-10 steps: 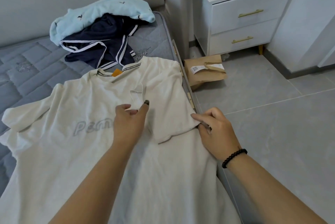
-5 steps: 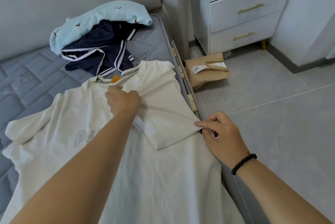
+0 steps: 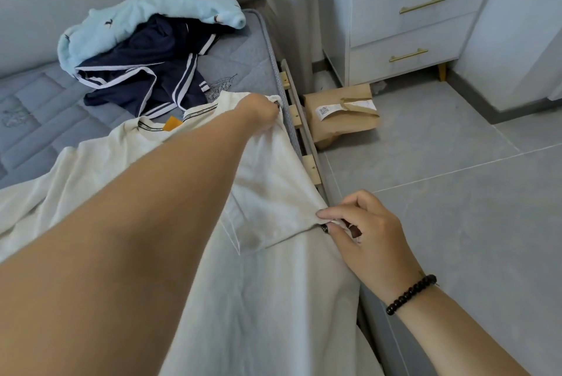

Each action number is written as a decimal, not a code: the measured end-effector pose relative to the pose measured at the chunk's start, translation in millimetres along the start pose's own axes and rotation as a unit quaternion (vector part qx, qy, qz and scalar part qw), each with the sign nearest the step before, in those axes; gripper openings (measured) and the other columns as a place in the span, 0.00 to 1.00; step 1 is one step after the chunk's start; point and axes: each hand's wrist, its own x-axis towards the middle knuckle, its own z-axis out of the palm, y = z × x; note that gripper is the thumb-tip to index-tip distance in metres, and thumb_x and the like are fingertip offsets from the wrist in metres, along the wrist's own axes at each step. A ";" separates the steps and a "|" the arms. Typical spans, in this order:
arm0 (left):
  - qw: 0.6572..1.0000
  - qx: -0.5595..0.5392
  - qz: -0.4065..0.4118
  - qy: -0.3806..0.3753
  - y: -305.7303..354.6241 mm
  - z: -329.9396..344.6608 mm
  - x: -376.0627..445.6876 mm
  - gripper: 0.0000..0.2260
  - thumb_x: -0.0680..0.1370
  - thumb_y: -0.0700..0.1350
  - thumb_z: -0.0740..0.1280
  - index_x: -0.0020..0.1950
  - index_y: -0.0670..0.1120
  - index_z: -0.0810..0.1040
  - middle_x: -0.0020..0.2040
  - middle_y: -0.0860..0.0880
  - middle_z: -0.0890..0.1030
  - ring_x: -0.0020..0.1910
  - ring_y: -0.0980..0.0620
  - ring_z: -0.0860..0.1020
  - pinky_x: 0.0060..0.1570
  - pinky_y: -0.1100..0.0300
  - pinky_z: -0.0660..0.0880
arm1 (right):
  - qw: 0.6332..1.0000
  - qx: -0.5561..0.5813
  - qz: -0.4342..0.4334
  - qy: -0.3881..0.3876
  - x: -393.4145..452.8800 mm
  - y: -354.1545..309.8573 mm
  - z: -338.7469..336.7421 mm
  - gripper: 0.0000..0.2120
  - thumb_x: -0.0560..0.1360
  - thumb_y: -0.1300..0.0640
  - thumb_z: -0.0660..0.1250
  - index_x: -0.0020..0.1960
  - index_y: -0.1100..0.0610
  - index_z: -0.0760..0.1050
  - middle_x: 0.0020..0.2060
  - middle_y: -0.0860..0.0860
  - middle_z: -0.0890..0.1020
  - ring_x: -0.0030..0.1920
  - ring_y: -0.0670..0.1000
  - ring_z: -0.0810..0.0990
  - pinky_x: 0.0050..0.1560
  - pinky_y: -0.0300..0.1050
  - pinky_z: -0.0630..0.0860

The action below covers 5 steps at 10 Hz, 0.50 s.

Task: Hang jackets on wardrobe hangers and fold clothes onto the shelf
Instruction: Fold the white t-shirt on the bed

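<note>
Cream T-shirt [image 3: 267, 299] spread at mattress [image 3: 240, 62] right edge. Left hand [image 3: 258, 112] gripped shoulder; right hand [image 3: 362, 235] pinched sleeve corner. Neck label unreadable.

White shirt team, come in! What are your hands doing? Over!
Left hand grips white shirt shoulder. Right hand pinches folded sleeve edge. Nothing in the way.

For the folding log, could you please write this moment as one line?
stage: folding | item: white T-shirt on bed | left hand: grips shoulder | right hand: pinches sleeve fold | pending: navy garment
</note>
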 end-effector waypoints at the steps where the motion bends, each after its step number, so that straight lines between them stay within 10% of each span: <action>1: 0.998 -0.042 -0.028 0.031 -3.4 9.7 -6.0 0.17 0.83 0.42 0.54 0.66 0.35 0.73 0.66 0.38 0.75 0.65 0.40 0.73 0.60 0.54 0.69 | 0.998 0.024 0.050 -0.004 -0.3 -8.4 7.4 0.14 0.71 0.69 0.70 0.51 0.54 0.80 0.43 0.45 0.74 0.42 0.35 0.75 0.40 0.23 0.69; 3: 0.983 -0.029 0.019 0.181 -6.7 22.3 -30.7 0.20 0.81 0.49 0.56 0.71 0.45 0.62 0.72 0.44 0.64 0.69 0.43 0.66 0.66 0.48 0.60 | 0.891 0.226 0.382 -0.099 -5.1 -9.1 5.7 0.03 0.76 0.56 0.68 0.48 0.53 0.78 0.41 0.52 0.83 0.40 0.46 0.80 0.36 0.34 0.73; 5: 0.973 0.107 0.182 0.099 -63.8 63.8 -111.7 0.29 0.81 0.60 0.49 0.80 0.54 0.45 0.80 0.48 0.40 0.78 0.50 0.39 0.76 0.48 0.40 | 0.888 0.205 0.410 -0.035 -15.8 -11.5 19.2 0.07 0.77 0.57 0.66 0.42 0.59 0.77 0.37 0.55 0.83 0.37 0.52 0.79 0.38 0.41 0.73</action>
